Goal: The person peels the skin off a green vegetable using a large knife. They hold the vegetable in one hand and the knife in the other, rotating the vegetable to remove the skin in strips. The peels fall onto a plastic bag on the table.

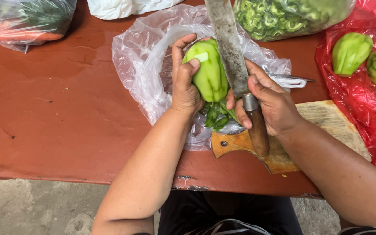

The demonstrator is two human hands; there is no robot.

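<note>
Over the clear bag (144,74) on the red table (66,122): left hand (186,82) grasps a pale green gourd (209,74), mostly peeled. Right hand (270,102) clenched on the knife (233,56), blade against it. Dark peelings (216,115) below; more gourds (353,52) right of the bag, whether peeled unclear. Cutting board (323,117) near

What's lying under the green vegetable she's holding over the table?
Under the green vegetable lies a clear plastic bag with dark green peelings piled on it. The left hand and right hand hide part of the pile and the bag beneath.
</note>
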